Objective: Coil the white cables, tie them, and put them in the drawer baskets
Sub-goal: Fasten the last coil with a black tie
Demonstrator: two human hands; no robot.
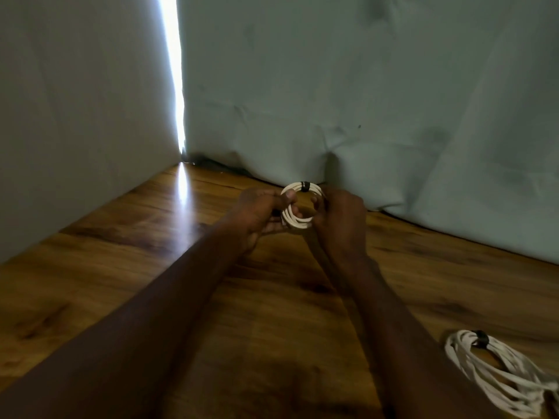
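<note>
Both hands are held out over the middle of the wooden table (121, 267), close to its far edge, and together they hold 1 small white cable coil (298, 207) upright above the surface. The left hand (257, 216) grips the coil's left side, thumb pressed on the front of the loops and fingers curled behind them. The right hand (338, 222) grips the right side, its fingers wrapped round the loops so that the fingertips show through the ring's opening. A black tie (305, 186) binds the strands at the top of the coil, between the 2 hands.

A second white cable bundle (499, 376) lies flat on the table near its right edge, well apart from the hands. It is looser and larger, and it carries its own black band (480, 339) at its upper end.

Pale cloth (393, 101) hangs along the table's far edge, and a bright slit of light (175, 71) shows at the far left corner.
</note>
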